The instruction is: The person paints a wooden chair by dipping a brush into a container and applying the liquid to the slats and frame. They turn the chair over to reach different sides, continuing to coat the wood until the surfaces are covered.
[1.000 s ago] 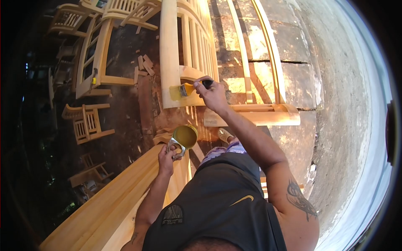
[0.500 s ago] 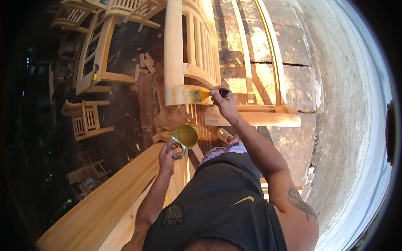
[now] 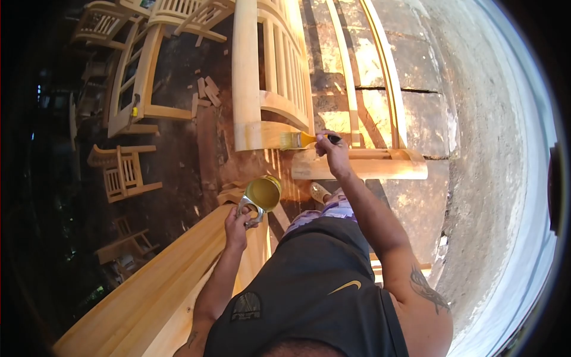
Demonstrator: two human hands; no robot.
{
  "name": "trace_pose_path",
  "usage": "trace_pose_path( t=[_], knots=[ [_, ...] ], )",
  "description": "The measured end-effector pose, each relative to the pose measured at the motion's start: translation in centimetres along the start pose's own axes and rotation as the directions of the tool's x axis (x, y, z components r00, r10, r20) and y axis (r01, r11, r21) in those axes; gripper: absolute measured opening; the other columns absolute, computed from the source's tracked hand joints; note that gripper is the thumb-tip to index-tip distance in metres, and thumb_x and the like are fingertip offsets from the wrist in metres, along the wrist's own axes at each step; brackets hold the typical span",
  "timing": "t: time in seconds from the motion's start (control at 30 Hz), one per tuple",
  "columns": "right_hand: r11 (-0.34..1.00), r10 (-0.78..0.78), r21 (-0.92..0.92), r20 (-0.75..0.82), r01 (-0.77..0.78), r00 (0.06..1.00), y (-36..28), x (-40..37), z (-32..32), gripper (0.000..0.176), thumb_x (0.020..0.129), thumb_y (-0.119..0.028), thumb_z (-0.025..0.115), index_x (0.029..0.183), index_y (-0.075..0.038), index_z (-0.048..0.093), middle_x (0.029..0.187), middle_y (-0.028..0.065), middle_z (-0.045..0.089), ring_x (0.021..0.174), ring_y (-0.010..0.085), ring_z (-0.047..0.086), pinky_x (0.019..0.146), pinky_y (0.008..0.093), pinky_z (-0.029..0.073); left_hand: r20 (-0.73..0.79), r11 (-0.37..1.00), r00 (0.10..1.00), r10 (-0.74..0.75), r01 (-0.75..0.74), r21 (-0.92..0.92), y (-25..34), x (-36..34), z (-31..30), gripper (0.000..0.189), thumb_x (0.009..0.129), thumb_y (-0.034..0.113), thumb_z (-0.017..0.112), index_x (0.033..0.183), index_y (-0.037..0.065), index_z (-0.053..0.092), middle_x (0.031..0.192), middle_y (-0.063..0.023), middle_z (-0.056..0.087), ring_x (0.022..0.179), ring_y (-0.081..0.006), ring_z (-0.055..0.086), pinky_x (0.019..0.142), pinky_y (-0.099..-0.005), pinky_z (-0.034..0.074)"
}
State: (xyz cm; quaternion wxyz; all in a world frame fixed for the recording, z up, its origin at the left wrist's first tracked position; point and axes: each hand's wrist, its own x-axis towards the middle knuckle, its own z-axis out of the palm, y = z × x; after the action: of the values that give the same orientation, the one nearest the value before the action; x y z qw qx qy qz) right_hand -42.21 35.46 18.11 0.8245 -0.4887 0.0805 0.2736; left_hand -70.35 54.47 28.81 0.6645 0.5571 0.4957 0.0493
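Note:
My right hand (image 3: pixel 334 153) is closed round the handle of a paintbrush (image 3: pixel 302 140), a flat brush with a yellow handle and dark end. Its bristles rest at the lower end of a pale wooden bed frame panel (image 3: pixel 247 77) with slats, where a strip of the wood looks wet and yellower. Lower down, my left hand (image 3: pixel 237 226) grips the metal handle of a can (image 3: pixel 263 193), tilted so its yellowish inside shows. The can hangs below the panel's end, apart from the brush.
Long planks (image 3: pixel 148 285) lie at lower left. A rounded board (image 3: pixel 363 165) joins long rails (image 3: pixel 383 71) on the right. Wooden chairs (image 3: pixel 126 172) and a frame with a yellow-handled tool (image 3: pixel 135 111) stand at left, near wood offcuts (image 3: pixel 208 90) on the floor.
My right hand has drawn the paintbrush to the right along the panel's lower end, and the hand sits slightly lower. My left hand and the can have barely moved.

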Motion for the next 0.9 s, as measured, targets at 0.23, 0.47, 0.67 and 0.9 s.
trace_pose_path(
  t=[0.23,0.47,0.67,0.9],
  knots=[
    [0.84,-0.178,-0.535,-0.117,0.089,0.977,1.4,0.7,0.6,0.022,0.089,-0.024,0.071,0.096,-0.004,0.07,0.071,0.0086,0.067,0.063,0.0133,0.058,0.061,0.0305,0.049,0.021,1.0,1.0,-0.022,0.021,0.015,-0.2,0.2,-0.1,0.026,0.08,-0.001,0.049,0.105,0.006,0.056,0.097,-0.0031,0.057,0.079,-0.0189,0.066,0.064,-0.033,0.061],
    [0.926,-0.262,-0.263,0.064,0.27,0.963,-6.9,-1.9,7.8,0.016,0.091,-0.017,0.069,0.093,-0.002,0.069,0.067,0.002,0.063,0.061,0.0069,0.054,0.056,0.0259,0.044,0.019,1.0,1.0,-0.021,0.021,0.019,0.4,0.1,0.8,0.023,0.081,-0.001,0.05,0.102,0.007,0.056,0.099,-0.0037,0.058,0.08,-0.0181,0.065,0.063,-0.0328,0.06],
    [0.731,-0.402,-0.598,0.009,0.327,0.916,-4.5,0.0,5.6,0.018,0.091,-0.021,0.069,0.093,-0.004,0.068,0.074,0.0036,0.067,0.063,0.0104,0.058,0.057,0.0261,0.046,0.01,1.0,1.0,-0.021,0.021,-0.003,0.1,0.2,1.2,0.022,0.081,-0.003,0.051,0.101,0.005,0.056,0.096,-0.003,0.058,0.074,-0.0138,0.061,0.063,-0.0318,0.06],
    [0.965,-0.152,-0.21,0.035,0.156,0.988,-8.3,-0.8,5.7,0.015,0.093,-0.016,0.068,0.098,-0.003,0.068,0.071,0.0007,0.061,0.063,0.0075,0.054,0.056,0.0232,0.044,0.071,0.999,0.997,-0.029,0.026,0.032,0.1,0.6,1.9,0.023,0.08,-0.002,0.049,0.101,0.006,0.056,0.097,-0.0031,0.056,0.079,-0.018,0.064,0.063,-0.0334,0.061]
  ],
)
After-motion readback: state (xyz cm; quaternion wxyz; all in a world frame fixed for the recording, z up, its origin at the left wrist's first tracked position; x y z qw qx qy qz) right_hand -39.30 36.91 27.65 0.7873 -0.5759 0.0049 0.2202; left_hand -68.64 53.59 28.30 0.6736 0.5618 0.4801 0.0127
